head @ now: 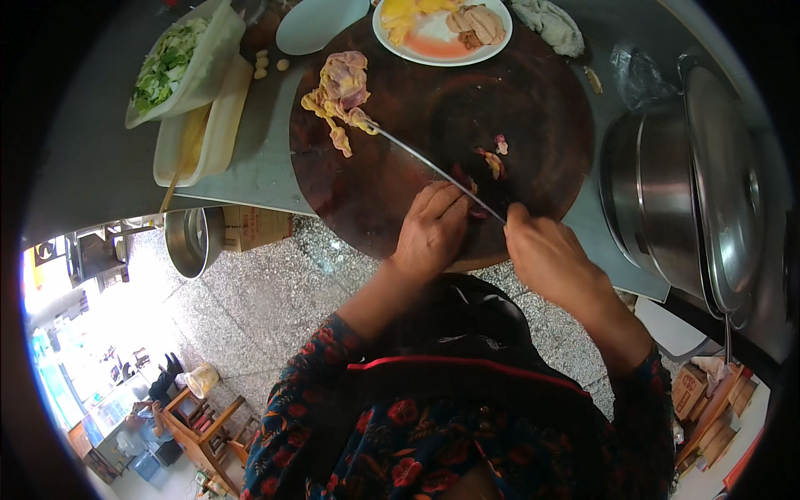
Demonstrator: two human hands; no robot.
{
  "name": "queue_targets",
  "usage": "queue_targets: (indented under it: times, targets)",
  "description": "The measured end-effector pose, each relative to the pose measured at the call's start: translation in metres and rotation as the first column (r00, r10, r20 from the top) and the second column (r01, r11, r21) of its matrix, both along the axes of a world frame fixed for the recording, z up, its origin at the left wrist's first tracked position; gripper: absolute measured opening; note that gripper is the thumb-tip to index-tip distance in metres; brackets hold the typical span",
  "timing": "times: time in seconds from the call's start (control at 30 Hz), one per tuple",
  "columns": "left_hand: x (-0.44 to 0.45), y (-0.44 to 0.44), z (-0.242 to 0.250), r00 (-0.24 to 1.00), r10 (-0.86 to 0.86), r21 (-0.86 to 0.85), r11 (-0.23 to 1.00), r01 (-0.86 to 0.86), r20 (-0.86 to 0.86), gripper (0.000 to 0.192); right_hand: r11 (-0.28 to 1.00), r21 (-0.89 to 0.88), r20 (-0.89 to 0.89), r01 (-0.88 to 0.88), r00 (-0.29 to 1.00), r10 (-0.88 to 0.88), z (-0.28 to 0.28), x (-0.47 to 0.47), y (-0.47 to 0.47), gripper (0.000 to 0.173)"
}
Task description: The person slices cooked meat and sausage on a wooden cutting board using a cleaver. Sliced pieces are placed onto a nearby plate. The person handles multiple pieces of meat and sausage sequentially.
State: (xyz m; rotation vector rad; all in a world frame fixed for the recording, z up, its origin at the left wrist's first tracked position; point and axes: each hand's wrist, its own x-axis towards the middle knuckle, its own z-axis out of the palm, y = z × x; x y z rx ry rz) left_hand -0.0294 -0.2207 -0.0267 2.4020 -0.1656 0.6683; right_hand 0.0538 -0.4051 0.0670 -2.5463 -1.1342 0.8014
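Observation:
On a round dark cutting board [400, 187] my right hand [553, 253] is closed around the handle of a knife [431, 164], seen nearly edge-on and slanting up to the left. My left hand [433, 231] presses on a small dark red piece of meat [478, 211] beside the blade; its fingertips are partly hidden. Small scraps of meat and yellow fat [494, 164] lie right of the blade. By the knife's far end, at the board's upper left, rests a larger lump of raw poultry with skin and yellow fat [344, 81].
A white plate [425, 55] with fat and meat overlaps the board's far edge. Plastic tubs [222, 144], one with chopped greens [172, 65], stand left. A large lidded metal pot [662, 187] stands right, near a cloth [550, 25]. A person [144, 425] sits far off, lower left.

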Motion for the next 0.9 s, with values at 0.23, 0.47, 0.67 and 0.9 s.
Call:
queue_targets:
  times: [0.23,0.47,0.67,0.9]
  targets:
    - [-0.002,0.005,0.009,0.998,-0.049,-0.07,0.996,0.051,0.034,0.038,0.966,0.165,-0.107,0.198,0.978,-0.182,0.022,0.012,-0.07,0.021]
    - [-0.006,0.001,0.014,0.997,-0.038,-0.034,0.999,0.04,0.074,0.03,0.976,0.152,-0.106,0.155,0.984,-0.14,0.042,-0.017,-0.067,0.022]
    - [-0.005,0.001,0.003,0.998,-0.04,-0.061,0.997,0.042,0.044,0.028,0.991,-0.111,-0.111,0.075,0.99,-0.087,0.056,-0.022,-0.08,0.018]
    - [-0.004,-0.001,0.004,0.999,-0.04,-0.088,0.995,0.041,0.01,0.03,0.999,0.039,-0.013,-0.003,1.0,0.003,0.007,-0.006,-0.011,0.016]
